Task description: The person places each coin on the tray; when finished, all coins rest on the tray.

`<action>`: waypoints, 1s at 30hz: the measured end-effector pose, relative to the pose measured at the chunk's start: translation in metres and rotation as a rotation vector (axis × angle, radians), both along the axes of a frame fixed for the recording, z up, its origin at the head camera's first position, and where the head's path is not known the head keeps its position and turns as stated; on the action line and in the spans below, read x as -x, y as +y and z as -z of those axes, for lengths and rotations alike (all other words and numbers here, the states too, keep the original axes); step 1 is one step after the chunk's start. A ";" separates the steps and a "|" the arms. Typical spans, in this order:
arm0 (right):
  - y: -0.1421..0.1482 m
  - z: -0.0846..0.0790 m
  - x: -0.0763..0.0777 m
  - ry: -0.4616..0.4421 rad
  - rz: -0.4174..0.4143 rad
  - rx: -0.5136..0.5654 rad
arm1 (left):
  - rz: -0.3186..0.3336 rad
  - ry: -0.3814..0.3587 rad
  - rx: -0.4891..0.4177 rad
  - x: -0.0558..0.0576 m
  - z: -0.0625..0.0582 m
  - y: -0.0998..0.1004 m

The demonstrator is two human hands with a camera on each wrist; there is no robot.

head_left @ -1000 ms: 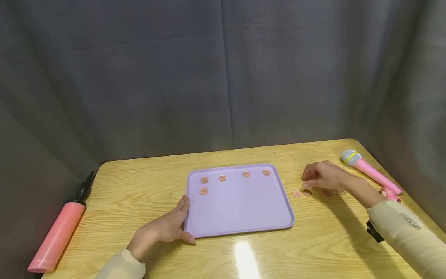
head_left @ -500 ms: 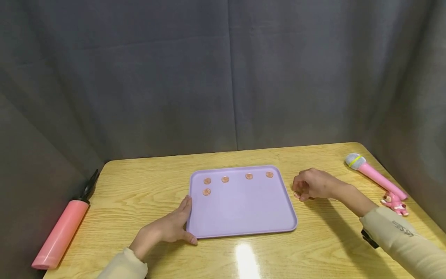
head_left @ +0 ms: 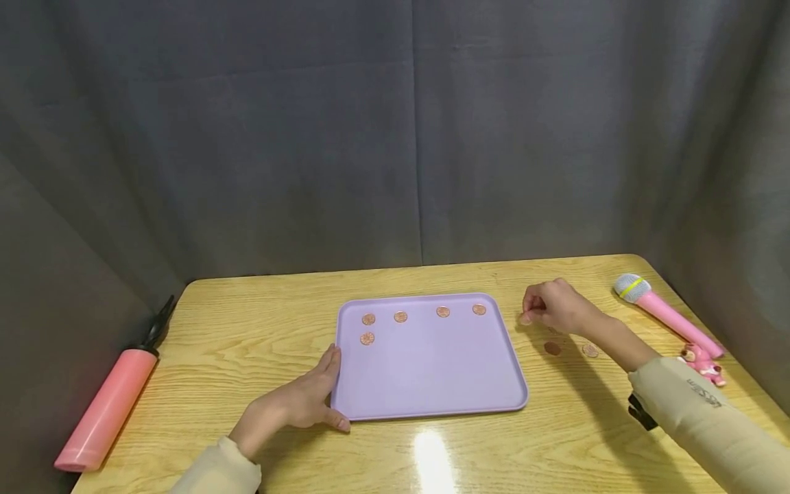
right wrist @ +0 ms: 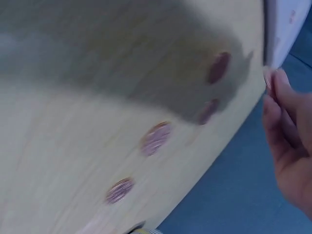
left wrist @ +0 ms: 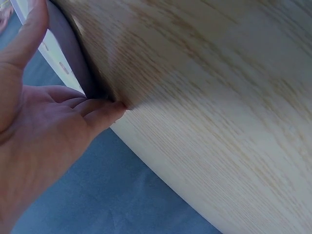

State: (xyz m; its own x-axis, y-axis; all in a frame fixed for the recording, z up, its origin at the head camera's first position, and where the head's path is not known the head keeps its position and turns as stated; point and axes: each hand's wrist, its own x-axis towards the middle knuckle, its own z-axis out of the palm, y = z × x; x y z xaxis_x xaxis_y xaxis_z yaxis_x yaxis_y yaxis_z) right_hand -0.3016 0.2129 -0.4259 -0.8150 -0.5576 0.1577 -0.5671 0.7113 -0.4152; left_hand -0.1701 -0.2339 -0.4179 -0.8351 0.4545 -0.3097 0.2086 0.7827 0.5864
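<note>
My left hand (head_left: 301, 399) rests against the near left corner of a lilac tray (head_left: 432, 370), its fingers straight along the left side and thumb at the front edge. In the left wrist view, those fingers (left wrist: 105, 114) touch the tray's outer wall. Several copper coins (head_left: 443, 311) lie on the tray, mostly along its far side. Just right of the tray, my right hand (head_left: 560, 307) is raised above the table, pinching one coin (right wrist: 268, 79) between thumb and fingertips. Below it, several more coins (right wrist: 156, 139) lie on the wood, some in the hand's shadow.
A pink toy microphone (head_left: 669, 312) lies at the table's right edge, with a small pink bear figure (head_left: 702, 363) beside it. On the left edge lies a pink hand pump (head_left: 111, 408) with a black end. Grey curtains (head_left: 296, 151) hang behind the wooden table (head_left: 265, 315).
My right hand has moved left to the coin nearest the tray, pinched it and lifted it off the table. My left hand has stayed at the tray's corner. The view has shifted slightly.
</note>
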 end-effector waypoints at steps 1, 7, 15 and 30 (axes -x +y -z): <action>-0.005 -0.002 0.003 0.037 0.037 0.019 | -0.001 0.003 -0.001 0.000 0.000 0.000; -0.058 -0.009 0.014 0.061 0.101 0.131 | -0.009 0.005 -0.007 0.000 0.000 -0.001; -0.144 -0.009 0.002 -0.011 -0.051 0.053 | -0.005 0.014 0.004 0.001 0.001 0.001; -0.176 0.002 0.000 0.002 -0.075 -0.091 | 0.003 0.011 0.032 0.002 -0.003 0.012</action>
State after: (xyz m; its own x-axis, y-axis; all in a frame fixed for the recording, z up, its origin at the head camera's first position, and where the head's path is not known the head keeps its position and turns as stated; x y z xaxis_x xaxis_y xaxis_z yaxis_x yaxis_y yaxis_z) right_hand -0.3019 0.0370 -0.4278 -0.7699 -0.6294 0.1057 -0.6212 0.7012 -0.3498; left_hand -0.1722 -0.2224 -0.4148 -0.8373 0.4469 -0.3150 0.2168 0.8003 0.5591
